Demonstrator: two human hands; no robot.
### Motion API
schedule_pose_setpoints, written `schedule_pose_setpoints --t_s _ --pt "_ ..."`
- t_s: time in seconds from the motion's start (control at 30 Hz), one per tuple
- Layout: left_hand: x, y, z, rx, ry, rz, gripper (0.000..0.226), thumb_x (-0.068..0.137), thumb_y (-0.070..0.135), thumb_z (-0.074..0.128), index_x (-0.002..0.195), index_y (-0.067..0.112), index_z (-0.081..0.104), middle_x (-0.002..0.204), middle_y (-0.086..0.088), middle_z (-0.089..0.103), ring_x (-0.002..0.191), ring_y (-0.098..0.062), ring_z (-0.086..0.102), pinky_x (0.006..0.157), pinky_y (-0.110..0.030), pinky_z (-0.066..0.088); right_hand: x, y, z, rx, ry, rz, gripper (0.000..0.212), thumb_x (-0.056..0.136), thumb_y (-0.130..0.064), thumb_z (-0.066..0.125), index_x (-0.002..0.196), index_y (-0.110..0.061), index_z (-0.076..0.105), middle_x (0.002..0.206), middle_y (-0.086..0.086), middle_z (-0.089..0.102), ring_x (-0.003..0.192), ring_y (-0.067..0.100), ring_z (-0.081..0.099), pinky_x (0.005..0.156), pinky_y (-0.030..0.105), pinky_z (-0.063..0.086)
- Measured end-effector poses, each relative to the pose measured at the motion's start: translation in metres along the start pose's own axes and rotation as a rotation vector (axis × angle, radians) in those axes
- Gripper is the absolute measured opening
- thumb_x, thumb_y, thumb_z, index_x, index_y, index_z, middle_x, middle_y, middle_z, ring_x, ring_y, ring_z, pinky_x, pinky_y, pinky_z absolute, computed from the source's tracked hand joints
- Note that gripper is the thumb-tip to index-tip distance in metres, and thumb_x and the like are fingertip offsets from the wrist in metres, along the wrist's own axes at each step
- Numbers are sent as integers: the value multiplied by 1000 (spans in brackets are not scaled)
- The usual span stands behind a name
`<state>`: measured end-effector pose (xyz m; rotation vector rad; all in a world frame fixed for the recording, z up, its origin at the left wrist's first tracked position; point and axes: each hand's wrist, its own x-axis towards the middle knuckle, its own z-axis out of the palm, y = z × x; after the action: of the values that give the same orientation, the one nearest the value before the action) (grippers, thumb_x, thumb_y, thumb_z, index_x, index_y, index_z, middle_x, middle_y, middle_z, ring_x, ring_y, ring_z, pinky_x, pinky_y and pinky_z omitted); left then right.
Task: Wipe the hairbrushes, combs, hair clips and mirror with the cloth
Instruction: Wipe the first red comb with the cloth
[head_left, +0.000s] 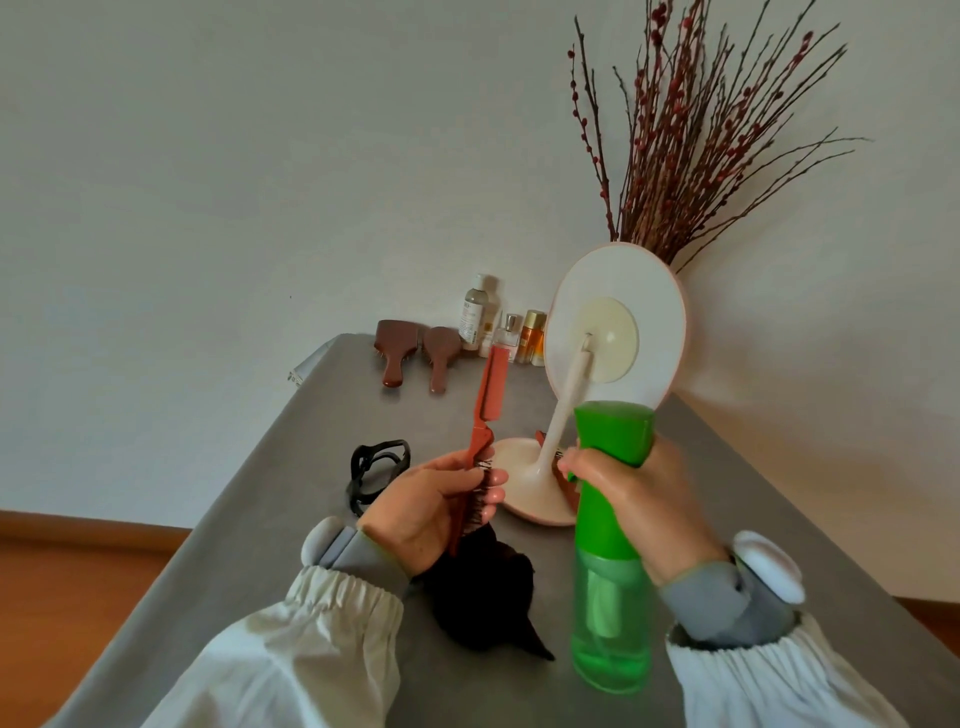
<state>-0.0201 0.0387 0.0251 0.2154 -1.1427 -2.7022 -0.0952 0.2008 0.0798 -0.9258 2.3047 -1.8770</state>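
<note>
My left hand (434, 506) grips a slim red-orange comb (485, 405) upright above the grey table, its bristle part between my fingers. A dark cloth (480, 597) hangs below that hand, touching the table. My right hand (631, 501) grips a green spray bottle (610, 545), its head level with the comb. The standing mirror (615, 322) on a pale base (524, 486) shows its back to me, right behind my hands. Two brown wooden hairbrushes (415, 353) lie at the far end. A black hair clip (376, 467) lies left of my left hand.
Several small bottles (498, 327) stand at the table's (291, 467) far edge against the wall. Tall dried branches with red buds (691, 156) rise behind the mirror. A brown item is partly hidden behind the mirror base. Wooden floor lies on both sides.
</note>
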Motion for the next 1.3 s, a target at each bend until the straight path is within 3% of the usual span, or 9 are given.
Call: schedule_pose_setpoints --t_s 0.23,0.37,0.5,0.67,0.93,1.1,1.17,1.23,1.3 --pt "-2 1 1 118 -1 -37 27 88 -4 44 108 2 60 75 -11 63 52 -16 56 47 -20 41 -1 0 -3 37 81 15 23 58 -24 69 68 -4 65 72 24 65 70 40 63 65 47 53" --pt "-2 1 3 158 43 -39 21 93 18 48 108 11 61 71 -6 64 48 -13 49 43 -19 37 1 -1 -17 15 35 13 11 73 -6 74 79 -7 64 62 4 63 59 12 60 53 19 47" --pt "-1 1 1 106 74 11 21 98 17 42 111 17 60 67 -9 65 46 -15 49 41 -20 41 8 7 -36 -13 119 24 38 74 -11 75 104 -21 55 89 4 66 82 20 64 72 36 52" --pt "0 2 -1 -32 69 23 20 99 10 39 106 12 58 72 -14 69 55 -20 66 54 -27 56 19 6 -53 -172 321 -47 58 73 -11 77 121 -18 44 106 -1 53 93 18 55 77 30 44" --pt "1 9 -10 -69 97 56 19 95 4 39 94 9 57 72 -10 65 56 -18 62 53 -24 54 34 22 -59 -371 434 -49 67 77 -23 74 134 -19 40 123 1 52 112 24 51 90 32 39" --pt "0 17 -16 -36 240 89 17 97 17 44 89 12 58 62 -5 66 49 -13 61 51 -20 51 24 5 -36 -617 709 -510 45 79 -21 63 121 -9 53 120 10 55 113 29 46 95 37 34" --pt "1 18 -19 -14 279 108 15 98 19 46 90 12 57 62 -5 65 48 -13 61 50 -20 51 17 -1 -12 -464 501 -530 25 84 -19 60 109 -16 59 107 -4 59 100 18 53 88 36 44" --pt "1 19 -22 -2 305 112 13 97 17 46 92 11 56 66 -7 64 49 -14 61 50 -21 52 10 2 18 -431 65 -330 10 88 -29 57 95 -24 63 92 -14 63 88 4 58 82 29 48" --pt "1 19 -22 0 319 107 12 97 15 47 92 9 56 70 -10 62 49 -15 61 48 -21 53 5 16 46 -638 -306 -146 30 86 -51 52 85 -24 64 85 -13 65 83 3 59 79 28 48"
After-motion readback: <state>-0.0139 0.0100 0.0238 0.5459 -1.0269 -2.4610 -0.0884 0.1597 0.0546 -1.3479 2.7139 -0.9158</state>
